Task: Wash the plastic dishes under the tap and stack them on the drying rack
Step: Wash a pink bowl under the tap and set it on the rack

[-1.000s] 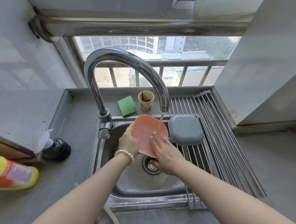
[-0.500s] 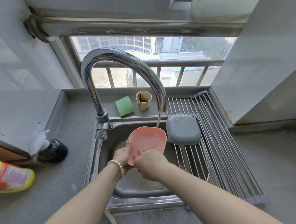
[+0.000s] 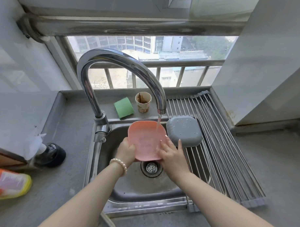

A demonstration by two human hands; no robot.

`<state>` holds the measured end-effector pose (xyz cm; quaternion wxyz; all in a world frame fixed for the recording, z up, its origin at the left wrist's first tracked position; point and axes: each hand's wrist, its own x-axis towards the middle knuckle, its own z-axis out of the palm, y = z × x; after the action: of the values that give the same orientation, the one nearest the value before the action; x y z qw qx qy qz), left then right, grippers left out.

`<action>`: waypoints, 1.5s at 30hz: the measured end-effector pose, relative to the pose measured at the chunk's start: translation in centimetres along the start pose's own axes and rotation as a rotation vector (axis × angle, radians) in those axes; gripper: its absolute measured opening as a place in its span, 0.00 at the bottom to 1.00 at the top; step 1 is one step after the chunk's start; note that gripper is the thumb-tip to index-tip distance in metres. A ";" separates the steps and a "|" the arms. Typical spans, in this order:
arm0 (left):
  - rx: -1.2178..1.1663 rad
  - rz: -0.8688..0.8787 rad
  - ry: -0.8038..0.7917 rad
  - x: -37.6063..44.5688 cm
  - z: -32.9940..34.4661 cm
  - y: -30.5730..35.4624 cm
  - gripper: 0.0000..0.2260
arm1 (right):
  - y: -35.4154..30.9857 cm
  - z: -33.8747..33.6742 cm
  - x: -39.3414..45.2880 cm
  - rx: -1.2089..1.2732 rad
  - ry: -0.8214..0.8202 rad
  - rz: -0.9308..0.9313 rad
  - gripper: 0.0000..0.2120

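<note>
Head view: pink dish (image 3: 145, 140) held tilted over sink (image 3: 145, 190), under tap (image 3: 120, 63) stream. Left hand (image 3: 126, 152) curls round its left edge; right hand (image 3: 172, 154) fingers straight against right edge. Grey dish (image 3: 184, 131) inverted on rack (image 3: 223, 144).

Both hands (image 3: 148, 152) tilt a pink dish (image 3: 146, 140) under the running tap (image 3: 120, 63).

The plate (image 3: 145, 140) under the tap (image 3: 120, 63) is salmon pink; the upturned dish (image 3: 184, 130) on the rack (image 3: 223, 144) is slate grey, speckled with pale droplets. Tap, sink (image 3: 103, 159) and rack are silvery steel — the surface (image 3: 63, 192) a dull grey. A green sponge (image 3: 124, 107), a brown-stained beige paper cup (image 3: 143, 104), a white bead bracelet (image 3: 119, 165), and a yellow-and-orange bottle (image 3: 10, 184).
</note>
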<state>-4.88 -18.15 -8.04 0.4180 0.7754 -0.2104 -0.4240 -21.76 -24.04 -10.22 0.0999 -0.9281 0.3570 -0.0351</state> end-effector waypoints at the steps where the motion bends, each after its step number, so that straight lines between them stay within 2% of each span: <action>1: 0.010 -0.022 -0.011 0.2 -0.2 -0.1 0.16 | 0.0 0.1 0.1 0.196 -0.005 0.013 0.16; 3: -0.028 -0.079 -0.013 0.4 -0.5 -0.2 0.21 | 0.1 -0.6 0.2 0.544 -0.096 0.087 0.13; 5: -0.050 -0.125 -0.018 0.1 -0.8 -0.4 0.24 | 0.7 -1.5 0.3 0.657 -0.122 0.189 0.16; 7: -0.053 -0.146 -0.039 -0.2 -0.9 -1.1 0.28 | 2.0 -2.1 0.9 0.567 0.013 0.307 0.19; 9: -0.085 -0.185 -0.051 -0.5 -0.9 -1.6 0.31 | 3.7 -2.7 2.0 0.267 0.109 0.544 0.29; 10: -0.116 -0.215 -0.051 -0.6 -0.8 -1.9 0.32 | 4.5 -2.8 2.6 0.134 0.088 0.674 0.39; 12: -0.172 -0.265 -0.053 -0.7 -0.6 -2.3 0.32 | 5.7 -3.0 3.5 0.075 -0.037 0.825 0.54; 14: -0.183 -0.280 -0.062 -0.8 -0.4 -2.4 0.31 | 6.3 -2.5 4.1 0.104 -0.153 0.870 0.60; 16: -0.195 -0.282 -0.064 -0.9 -0.3 -2.3 0.30 | 6.6 -1.8 4.3 0.079 -0.173 0.868 0.60; 22: -0.214 -0.270 -0.047 -0.6 -0.1 -1.4 0.30 | 8.9 -1.5 3.5 0.064 -0.010 0.879 0.53; 26: -0.224 -0.244 -0.056 -0.6 0.1 -1.1 0.31 | 10.7 -1.7 3.0 -0.025 -0.041 0.886 0.53; 33: -0.325 -0.173 -0.049 -0.4 0.7 -1.0 0.21 | 10.2 -2.1 3.3 -0.076 -0.220 0.824 0.54; 35: -0.337 -0.175 -0.043 -0.3 0.8 -0.9 0.19 | 9.3 -2.5 3.2 -0.061 -0.095 0.769 0.48; 37: -0.348 -0.183 -0.041 -0.1 1.0 -0.7 0.18 | 6.8 -2.7 3.2 0.050 0.178 0.509 0.38; 38: -0.356 -0.185 -0.031 0.2 1.2 -0.8 0.17 | 4.8 -2.8 3.0 0.169 0.236 0.329 0.33; 39: -0.351 -0.176 -0.006 0.5 1.4 -0.8 0.16 | 2.4 -2.8 2.7 0.289 0.178 0.173 0.29; 40: -0.313 -0.144 0.036 0.6 1.6 -0.6 0.16 | 0.2 -2.7 2.4 0.355 0.048 0.071 0.26; 41: -0.235 -0.116 0.084 1.0 1.7 -0.8 0.17 | -1.6 -2.4 2.1 0.358 -0.102 0.014 0.25; 42: -0.184 -0.115 0.123 1.1 1.7 -0.7 0.17 | -2.8 -2.0 1.8 0.320 -0.183 -0.010 0.24; 43: -0.160 -0.151 0.143 1.2 1.6 -0.7 0.16 | -3.4 -1.4 1.6 0.289 -0.189 -0.012 0.24; 45: -0.267 -0.275 0.071 0.3 1.4 -0.1 0.11 | -3.4 -0.4 1.8 0.218 0.045 -0.057 0.25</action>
<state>-5.85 -18.93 -8.68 0.4624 0.7489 -0.0293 -0.4737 -18.28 -22.83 -9.14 0.1913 -0.9205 0.3266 -0.0972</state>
